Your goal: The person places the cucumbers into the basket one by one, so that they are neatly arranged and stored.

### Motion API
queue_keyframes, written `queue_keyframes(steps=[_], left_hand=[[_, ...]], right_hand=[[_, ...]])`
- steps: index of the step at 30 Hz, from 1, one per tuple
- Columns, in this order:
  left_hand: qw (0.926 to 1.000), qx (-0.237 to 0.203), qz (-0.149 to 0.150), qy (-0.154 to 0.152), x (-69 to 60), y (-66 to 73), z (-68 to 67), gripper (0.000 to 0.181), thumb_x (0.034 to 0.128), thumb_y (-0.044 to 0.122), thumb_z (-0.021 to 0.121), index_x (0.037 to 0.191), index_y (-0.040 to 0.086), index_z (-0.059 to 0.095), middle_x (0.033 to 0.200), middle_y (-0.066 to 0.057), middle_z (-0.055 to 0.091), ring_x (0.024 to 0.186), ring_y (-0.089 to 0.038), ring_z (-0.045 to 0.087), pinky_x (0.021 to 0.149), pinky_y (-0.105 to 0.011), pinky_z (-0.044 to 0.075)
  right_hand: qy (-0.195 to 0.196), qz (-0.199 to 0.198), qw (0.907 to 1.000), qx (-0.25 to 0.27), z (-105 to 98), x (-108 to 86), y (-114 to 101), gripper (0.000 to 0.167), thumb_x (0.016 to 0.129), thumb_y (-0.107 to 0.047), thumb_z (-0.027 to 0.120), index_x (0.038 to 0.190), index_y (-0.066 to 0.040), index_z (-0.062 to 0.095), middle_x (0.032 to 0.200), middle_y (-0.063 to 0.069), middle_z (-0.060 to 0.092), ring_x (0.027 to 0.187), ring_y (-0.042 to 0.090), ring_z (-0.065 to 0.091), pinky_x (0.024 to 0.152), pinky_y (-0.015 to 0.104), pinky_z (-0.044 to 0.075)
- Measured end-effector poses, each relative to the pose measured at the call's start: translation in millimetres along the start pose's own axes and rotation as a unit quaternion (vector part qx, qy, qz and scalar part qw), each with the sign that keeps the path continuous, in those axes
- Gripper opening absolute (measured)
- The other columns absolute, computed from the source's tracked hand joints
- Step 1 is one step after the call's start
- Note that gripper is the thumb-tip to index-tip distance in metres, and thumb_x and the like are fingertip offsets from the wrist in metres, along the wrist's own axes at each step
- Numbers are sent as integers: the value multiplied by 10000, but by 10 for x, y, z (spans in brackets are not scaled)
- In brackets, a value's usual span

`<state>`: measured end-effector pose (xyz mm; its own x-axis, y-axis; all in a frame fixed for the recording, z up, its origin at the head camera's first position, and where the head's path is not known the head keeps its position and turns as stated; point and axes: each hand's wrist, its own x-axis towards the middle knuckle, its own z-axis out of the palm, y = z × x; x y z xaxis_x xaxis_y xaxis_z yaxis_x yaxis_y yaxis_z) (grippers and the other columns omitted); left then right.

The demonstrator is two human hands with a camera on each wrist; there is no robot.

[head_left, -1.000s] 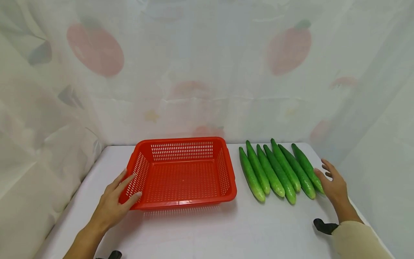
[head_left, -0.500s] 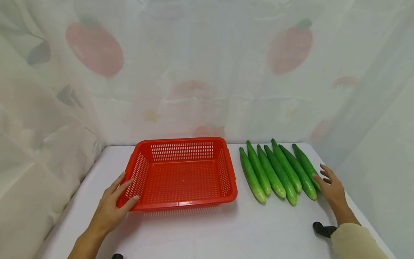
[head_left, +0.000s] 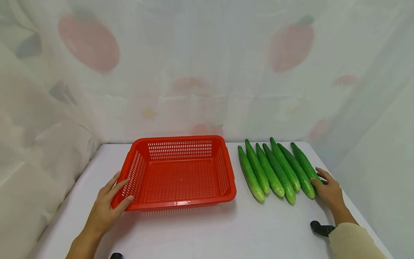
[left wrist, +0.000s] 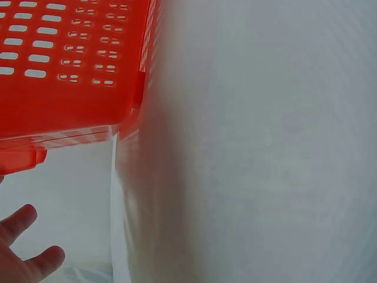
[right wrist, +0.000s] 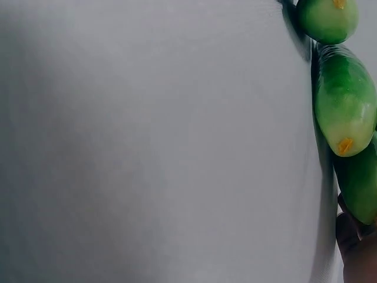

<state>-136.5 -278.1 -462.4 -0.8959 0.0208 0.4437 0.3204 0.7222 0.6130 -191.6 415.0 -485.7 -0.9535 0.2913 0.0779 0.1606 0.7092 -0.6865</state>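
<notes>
One red plastic basket (head_left: 176,204), rectangular, slotted in its walls and base, set on the left and middle of a white-covered bench (head_left: 207,235). Seven green cucumbers (head_left: 279,174), laid side by side to the right of the basket, each slanted from far left to near right, with paler near ends. One left hand (head_left: 104,209), placed at the basket's near left corner; its grip is spread wide, fingers extended along the left rim and nothing clasped, though contact with the rim cannot be confirmed. One right hand (head_left: 330,190), placed at the near end of the rightmost cucumber (head_left: 305,162), which is laid on the bench; its grip is set about that end, thumb on the left, fingers on the right, but whether it is closed firmly cannot be told. One beige sleeve (head_left: 352,240), worn on the right arm, with a black fitting (head_left: 321,229) seen beside its cuff. One pale curtain (head_left: 200,46), printed with red fruit, hung behind the bench.
</notes>
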Motion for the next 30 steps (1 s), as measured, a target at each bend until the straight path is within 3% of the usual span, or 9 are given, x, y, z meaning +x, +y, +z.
queue_keyframes(steps=[2, 4, 8, 13, 18, 26, 30], left_hand=[[10000, -39, 13, 16, -10, -1, -8, 517, 823, 156, 735, 1314, 76, 593, 1533, -46, 321, 1262, -359, 346, 872, -517, 354], [10000, -35, 12, 17, -23, -6, -12, 517, 820, 155, 737, 1311, 81, 595, 1533, -34, 322, 1265, -344, 345, 900, -357, 345], [10000, -1, -15, 13, -32, -19, -18, 514, 827, 175, 736, 1317, 106, 597, 1538, -2, 314, 1269, -305, 347, 837, -128, 251], [9999, -75, 18, 106, -39, -32, -13, 505, 826, 162, 732, 1312, 111, 603, 1534, 6, 322, 1288, -208, 329, 849, -88, 233], [9998, -144, 49, 155, -32, -40, 2, 510, 822, 146, 732, 1314, 116, 603, 1531, 4, 328, 1300, -111, 305, 860, -86, 234], [9997, -143, 6, 193, -20, -63, 42, 514, 828, 154, 730, 1324, 129, 597, 1529, 19, 332, 1328, -55, 282, 875, -74, 232], [9996, -235, 25, 182, -6, -72, 46, 517, 826, 147, 727, 1325, 120, 594, 1528, 12, 333, 1344, -47, 270, 889, -71, 237]], right_hand=[[3, -23, 10000, -35, 9, -5, -2, 601, 994, -340, 504, 1482, -31, 338, 1396, 326, 394, 1215, 549, 382, 924, 645, 319], [0, -35, 10000, -73, 14, -7, 1, 598, 995, -332, 508, 1475, -16, 343, 1384, 335, 400, 1214, 547, 384, 924, 641, 322], [-8, -22, 9998, -205, 31, -5, 23, 604, 992, -342, 515, 1465, -4, 351, 1376, 340, 406, 1221, 543, 374, 930, 642, 312], [66, 74, 9988, -484, 21, 16, 30, 599, 980, -362, 533, 1426, 13, 392, 1355, 350, 416, 1217, 563, 352, 934, 643, 300], [260, 555, 9967, -527, -11, 15, 32, 579, 973, -354, 533, 1401, 21, 430, 1356, 350, 416, 1212, 554, 368, 946, 608, 311], [416, 1212, 9915, 207, -105, -22, 59, 625, 966, -389, 532, 1440, -3, 403, 1435, 309, 353, 1315, 514, 274, 1028, 585, 242], [339, 1300, 9895, 528, -164, -57, 74, 670, 960, -441, 522, 1466, -28, 371, 1471, 294, 307, 1347, 501, 221, 1044, 587, 209]])
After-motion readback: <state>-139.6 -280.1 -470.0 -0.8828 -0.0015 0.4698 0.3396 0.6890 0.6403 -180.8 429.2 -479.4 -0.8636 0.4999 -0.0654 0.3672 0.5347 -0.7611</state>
